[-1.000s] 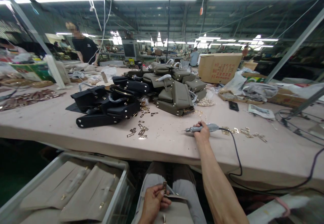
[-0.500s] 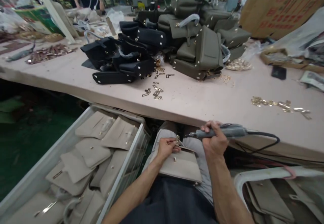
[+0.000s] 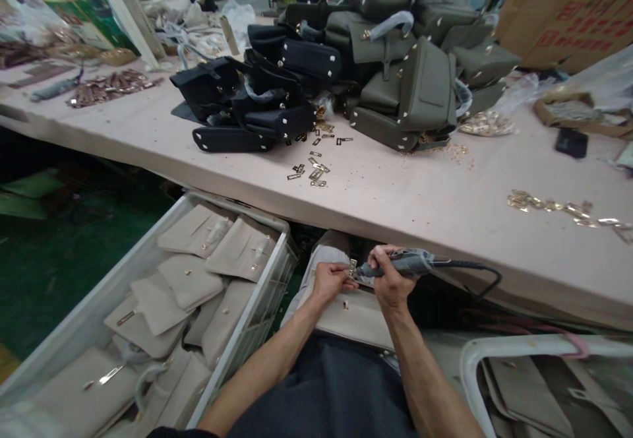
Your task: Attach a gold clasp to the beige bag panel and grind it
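At the lower centre of the frame, a worker's right hand (image 3: 390, 283) is wrapped around a corded electric screwdriver (image 3: 403, 264), its tip set against a small gold clasp (image 3: 353, 267) on a beige leather bag flap (image 3: 353, 316) lying across the lap. The left hand (image 3: 330, 280) pinches the flap's edge right beside the clasp, fingers closed on it. The tool's black cord (image 3: 477, 273) loops off to the right under the edge of the pink worktable (image 3: 395, 194). At lower left, a white wire basket (image 3: 257, 306) holds a heap of matching beige flaps (image 3: 188, 283). On the table, top centre, black handbags (image 3: 247, 105) and olive handbags (image 3: 410, 75) are piled side by side, with loose gold fittings (image 3: 311, 171) scattered just in front of them and more gold hardware (image 3: 554, 206) at the right. A cardboard box (image 3: 568, 16) stands at upper right.
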Tool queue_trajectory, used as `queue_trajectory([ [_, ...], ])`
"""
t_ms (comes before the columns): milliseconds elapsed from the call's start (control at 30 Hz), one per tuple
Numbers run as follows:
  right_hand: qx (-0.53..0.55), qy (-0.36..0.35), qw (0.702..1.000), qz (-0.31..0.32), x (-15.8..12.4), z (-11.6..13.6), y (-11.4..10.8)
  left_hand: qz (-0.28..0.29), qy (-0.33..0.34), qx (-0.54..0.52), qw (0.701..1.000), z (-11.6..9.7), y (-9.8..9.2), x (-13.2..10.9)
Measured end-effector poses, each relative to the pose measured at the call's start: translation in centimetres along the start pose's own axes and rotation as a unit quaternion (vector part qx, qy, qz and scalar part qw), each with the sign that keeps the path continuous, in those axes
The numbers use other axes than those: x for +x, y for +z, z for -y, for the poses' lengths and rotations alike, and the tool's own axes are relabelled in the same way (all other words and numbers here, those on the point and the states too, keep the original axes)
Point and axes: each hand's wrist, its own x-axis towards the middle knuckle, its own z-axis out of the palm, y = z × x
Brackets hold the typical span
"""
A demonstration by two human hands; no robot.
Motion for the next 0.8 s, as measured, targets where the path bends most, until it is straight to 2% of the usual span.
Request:
queue_trajectory([
  [433, -0.038, 0.008, 0.999, 0.006, -0.5, -1.2, 0.1, 0.000, 0.010, 0.007, 1.000, -0.1, -0.2, -0.1],
  [500, -0.053, 0.017, 0.998, 0.027, -0.5, -1.3, -0.1, 0.007, 0.012, 0.014, 1.000, 0.0, -0.3, -0.1],
  [667, -0.074, 0.038, 0.988, 0.133, -0.1, -1.7, -0.6, 0.029, 0.022, 0.020, 0.999, 0.4, -0.5, -0.2],
  [800, -0.068, 0.067, 0.982, 0.161, 0.2, -2.3, -0.6, 0.018, 0.021, 0.013, 1.000, 0.8, -0.4, -0.2],
])
